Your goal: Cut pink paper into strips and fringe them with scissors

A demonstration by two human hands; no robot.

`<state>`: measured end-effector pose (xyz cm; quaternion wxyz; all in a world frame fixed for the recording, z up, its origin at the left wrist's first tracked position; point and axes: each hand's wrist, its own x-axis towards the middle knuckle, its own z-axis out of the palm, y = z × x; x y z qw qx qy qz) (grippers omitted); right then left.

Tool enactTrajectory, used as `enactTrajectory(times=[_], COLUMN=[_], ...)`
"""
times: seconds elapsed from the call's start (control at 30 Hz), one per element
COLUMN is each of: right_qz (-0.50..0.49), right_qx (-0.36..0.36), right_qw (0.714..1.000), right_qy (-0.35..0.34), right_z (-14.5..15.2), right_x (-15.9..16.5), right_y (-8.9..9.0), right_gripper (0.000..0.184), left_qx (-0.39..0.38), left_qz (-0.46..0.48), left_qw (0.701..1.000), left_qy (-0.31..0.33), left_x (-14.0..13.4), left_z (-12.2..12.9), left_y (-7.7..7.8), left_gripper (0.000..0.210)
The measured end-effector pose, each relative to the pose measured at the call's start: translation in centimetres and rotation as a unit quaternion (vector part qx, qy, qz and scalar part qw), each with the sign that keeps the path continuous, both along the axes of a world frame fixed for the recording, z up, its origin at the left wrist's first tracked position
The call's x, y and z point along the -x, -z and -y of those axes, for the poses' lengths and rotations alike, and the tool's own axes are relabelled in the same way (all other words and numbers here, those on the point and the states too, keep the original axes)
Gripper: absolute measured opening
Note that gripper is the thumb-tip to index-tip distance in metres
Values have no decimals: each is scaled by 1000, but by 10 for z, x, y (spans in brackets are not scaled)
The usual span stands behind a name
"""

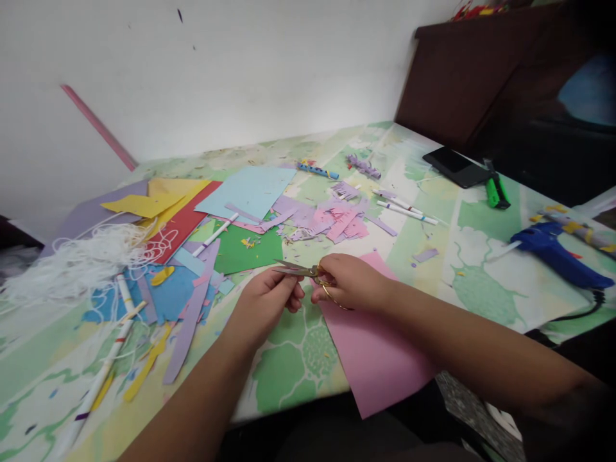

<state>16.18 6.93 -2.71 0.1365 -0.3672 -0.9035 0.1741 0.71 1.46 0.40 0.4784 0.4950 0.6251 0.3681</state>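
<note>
My right hand is closed round the gold handles of small scissors. The blades point left and stand slightly apart, crossing over the fingertips of my left hand. The left fingers are pinched together just below the blades; what is between them, if anything, is hidden. Beneath my right forearm lies a pink sheet of paper, its lower corner hanging over the table's front edge. Beyond my hands are cut pink and lilac paper pieces and a green sheet.
Tangled white string spreads at left, beside coloured sheets and several marker pens. A light blue sheet lies at the back. On the right are a blue glue gun, a phone and a green highlighter.
</note>
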Motion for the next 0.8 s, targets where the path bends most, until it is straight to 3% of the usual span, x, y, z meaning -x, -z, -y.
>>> enactTrajectory(times=[0.8], right_qz=[10], right_qx=[53], right_qw=[998], right_qy=[-44], right_z=[2], right_x=[-4], right_y=[-7], right_gripper=[38], left_qx=[-22], left_qz=[-65], left_qw=[997], left_qy=[30], left_x=[2], left_z=[2], left_y=[0], left_gripper=[21])
